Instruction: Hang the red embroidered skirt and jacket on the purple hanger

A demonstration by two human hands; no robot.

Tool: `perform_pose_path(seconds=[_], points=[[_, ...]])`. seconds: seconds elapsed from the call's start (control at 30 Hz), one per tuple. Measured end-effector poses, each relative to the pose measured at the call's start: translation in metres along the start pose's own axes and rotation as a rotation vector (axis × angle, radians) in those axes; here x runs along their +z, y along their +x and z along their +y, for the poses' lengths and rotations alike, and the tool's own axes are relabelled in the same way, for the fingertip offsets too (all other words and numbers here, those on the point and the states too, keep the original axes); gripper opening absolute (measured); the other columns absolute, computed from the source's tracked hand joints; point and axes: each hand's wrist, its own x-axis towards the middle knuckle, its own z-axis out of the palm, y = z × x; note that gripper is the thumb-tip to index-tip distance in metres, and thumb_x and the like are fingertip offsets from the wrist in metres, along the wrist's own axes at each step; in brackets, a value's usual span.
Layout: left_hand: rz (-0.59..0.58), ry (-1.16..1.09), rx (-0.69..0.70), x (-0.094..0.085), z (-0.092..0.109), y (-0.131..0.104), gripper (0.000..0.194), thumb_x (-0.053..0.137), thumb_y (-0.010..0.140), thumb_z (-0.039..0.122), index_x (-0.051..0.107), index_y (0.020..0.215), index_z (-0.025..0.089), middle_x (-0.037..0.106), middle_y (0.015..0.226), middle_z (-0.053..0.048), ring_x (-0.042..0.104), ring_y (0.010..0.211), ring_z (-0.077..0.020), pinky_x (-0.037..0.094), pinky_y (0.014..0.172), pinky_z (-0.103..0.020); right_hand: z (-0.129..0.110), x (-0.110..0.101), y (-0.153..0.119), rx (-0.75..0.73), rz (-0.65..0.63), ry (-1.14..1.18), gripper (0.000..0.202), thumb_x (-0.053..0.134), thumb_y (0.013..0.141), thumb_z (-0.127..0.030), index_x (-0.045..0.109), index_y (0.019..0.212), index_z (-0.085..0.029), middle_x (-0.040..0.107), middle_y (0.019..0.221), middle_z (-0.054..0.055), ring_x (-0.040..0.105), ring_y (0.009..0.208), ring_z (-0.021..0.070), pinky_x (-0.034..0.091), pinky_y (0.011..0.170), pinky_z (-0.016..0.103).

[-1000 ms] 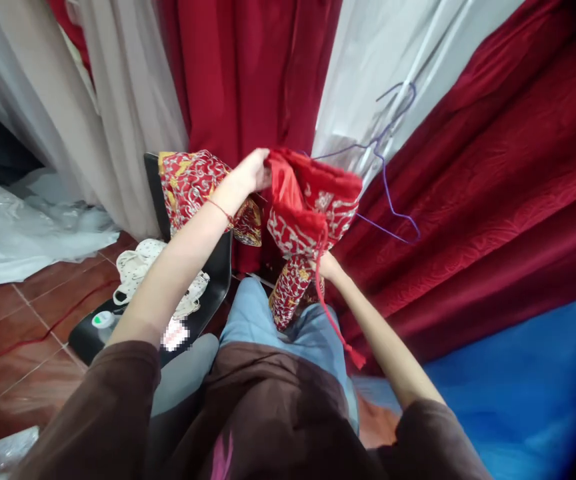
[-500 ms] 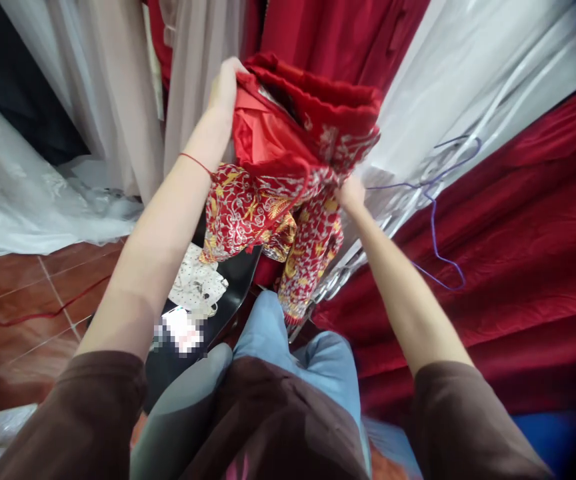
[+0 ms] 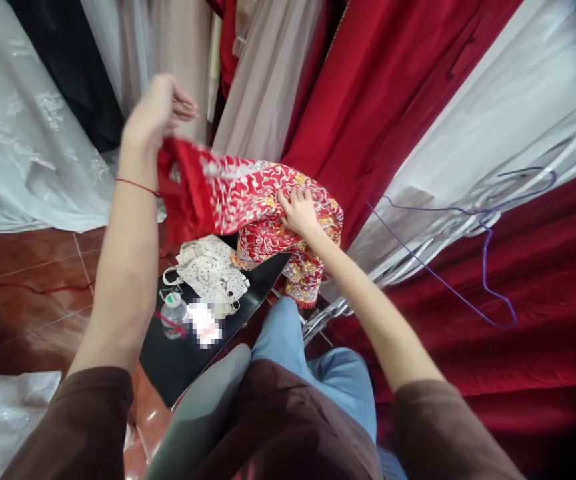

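A red garment (image 3: 268,200) with white and gold embroidery lies partly over a black bench and hangs down past its far side. My left hand (image 3: 161,110) is raised at the garment's plain red end, its fingers curled and a little blurred; the cloth appears to be caught at its lower edge. My right hand (image 3: 298,210) lies on the embroidered middle, fingers spread over the cloth. Just in front of the garment is a white dotted cloth item (image 3: 211,273) with straps.
On the black bench (image 3: 168,363) stand a clear plastic bottle (image 3: 173,313) and a pixelated bright object (image 3: 204,325). A purple hanger (image 3: 485,250) hangs to the right by white rails. Red curtains (image 3: 468,307) and long pale dresses (image 3: 33,120) surround the tiled floor (image 3: 43,267).
The garment has come down and been stretched leftward. My left hand has moved left, while my right hand has moved onto the embroidered middle. More of the bench, with the bottle, shows.
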Motion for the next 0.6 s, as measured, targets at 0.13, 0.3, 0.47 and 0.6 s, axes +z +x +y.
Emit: perform_pose_path(seconds=[0.13, 0.3, 0.47, 0.6], points=[[-0.135, -0.053, -0.033, 0.084, -0.003, -0.017, 0.039, 0.043, 0.09, 0.027, 0.063, 0.115, 0.004, 0.069, 0.121, -0.013, 0.061, 0.123, -0.025, 0.041, 0.111, -0.046, -0.004, 0.016, -0.006, 0.057, 0.069, 0.017, 0.064, 0.055, 0.084, -0.027, 0.05, 0.145, -0.009, 0.06, 0.129, 0.024, 0.052, 0.119, 0.0367, 0.032, 0.103, 0.054], [-0.237, 0.094, 0.24, 0.215, -0.037, -0.038, 0.042, 0.051, 0.094, 0.039, 0.061, 0.132, 0.024, 0.044, 0.157, -0.007, 0.029, 0.152, -0.0274, 0.017, 0.126, -0.05, 0.016, 0.014, -0.002, 0.036, 0.098, 0.054, 0.057, 0.057, 0.079, -0.028, 0.06, 0.135, -0.013, 0.064, 0.121, 0.018, 0.054, 0.113, 0.0346, 0.035, 0.099, 0.052], [-0.21, 0.118, 0.267, 0.252, -0.073, -0.056, 0.051, 0.028, 0.104, 0.043, 0.049, 0.148, 0.028, 0.03, 0.165, -0.003, 0.017, 0.156, -0.0212, 0.008, 0.128, -0.044, 0.018, 0.016, -0.005, 0.051, 0.079, 0.076, 0.061, 0.059, 0.076, -0.026, 0.059, 0.137, -0.016, 0.057, 0.133, 0.017, 0.048, 0.12, 0.0376, 0.037, 0.095, 0.052], [-0.267, 0.117, 0.28, 0.239, -0.083, -0.051, 0.049, 0.027, 0.104, 0.04, 0.047, 0.148, 0.033, 0.028, 0.166, 0.002, 0.016, 0.156, -0.0193, 0.008, 0.128, -0.044, 0.014, 0.014, -0.005, 0.087, 0.063, 0.124, 0.067, 0.059, 0.076, -0.023, 0.055, 0.142, -0.02, 0.054, 0.134, 0.017, 0.047, 0.118, 0.0378, 0.038, 0.095, 0.054]])
